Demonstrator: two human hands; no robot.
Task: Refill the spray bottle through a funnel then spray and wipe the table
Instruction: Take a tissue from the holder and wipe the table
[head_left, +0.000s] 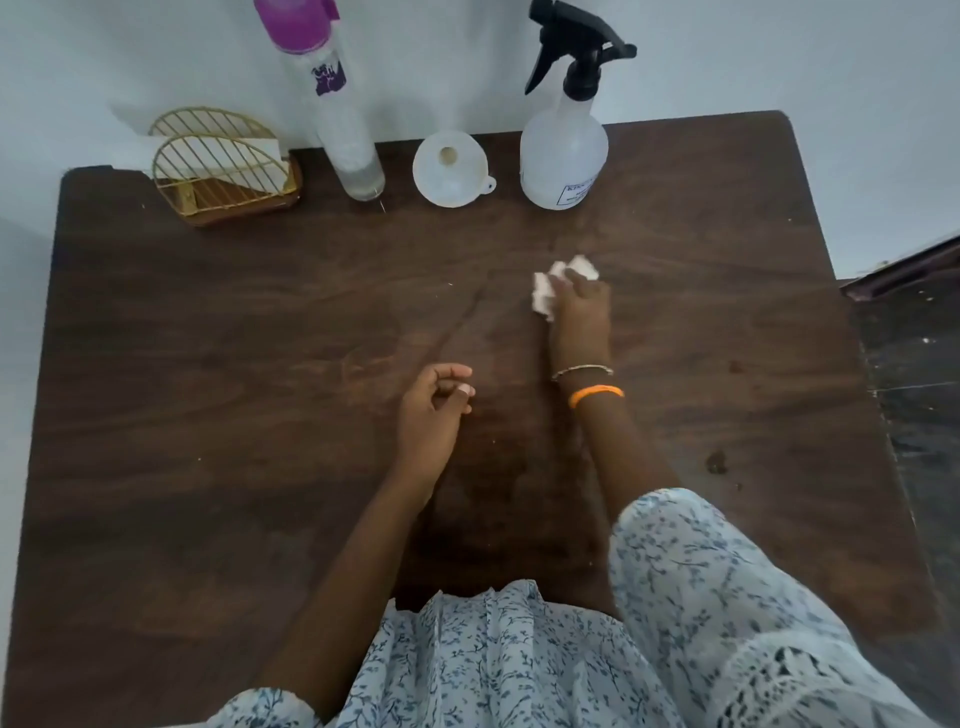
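Note:
A clear spray bottle (563, 140) with a black trigger head stands at the back of the dark wooden table (260, 364). Left of it a white funnel (449, 169) lies with its wide mouth up. Further left stands a tall clear water bottle (340, 114) with a purple cap. My right hand (579, 317) presses a crumpled white tissue (545, 291) onto the table, right of centre. My left hand (434, 410) hovers near the table's middle, fingers loosely curled, holding nothing.
A gold wire napkin holder (223, 166) with white napkins sits at the back left corner. A pale wall runs behind the table. A dark surface (914, 364) borders the table's right side. Small dark stains (717, 462) mark the tabletop at the right.

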